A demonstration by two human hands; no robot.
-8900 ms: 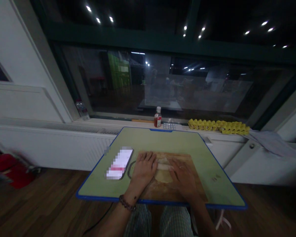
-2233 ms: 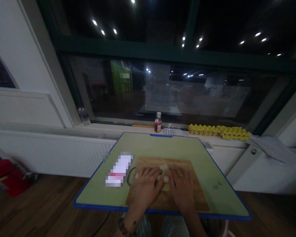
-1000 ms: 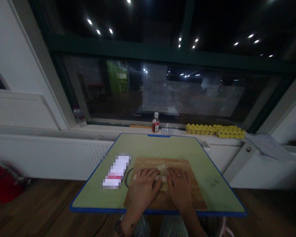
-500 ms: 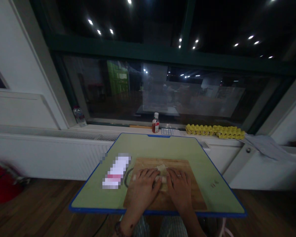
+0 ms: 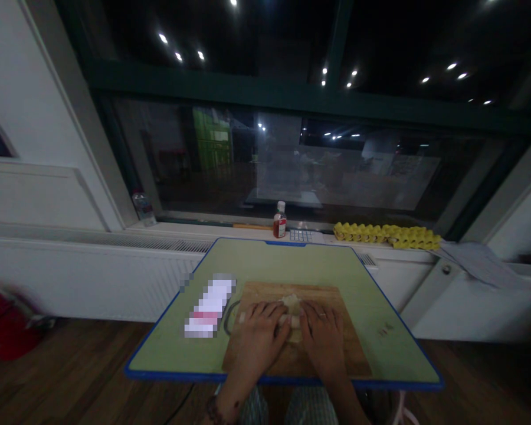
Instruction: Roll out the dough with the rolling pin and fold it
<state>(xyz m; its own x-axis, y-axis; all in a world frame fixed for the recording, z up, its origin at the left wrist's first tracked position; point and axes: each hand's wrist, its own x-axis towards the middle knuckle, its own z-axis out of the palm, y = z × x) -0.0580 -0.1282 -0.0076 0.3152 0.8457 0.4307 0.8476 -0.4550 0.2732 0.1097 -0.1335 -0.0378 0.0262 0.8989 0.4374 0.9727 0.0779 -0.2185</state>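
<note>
A wooden cutting board lies near the front of a small table. On it is a piece of pale dough, partly covered by a light wooden rolling pin that runs crosswise. My left hand is closed over the pin's left part, palm down, with its thumb towards the middle. Over the right part of the same pin rests my right hand, also palm down and wearing a ring. Between the two hands a short stretch of the pin shows. My hands hide most of the rest of it.
The green tabletop has a blue rim, with a blurred-out phone-like thing on its left. Along the windowsill stand a small bottle, yellow egg cartons and a clear plastic bottle.
</note>
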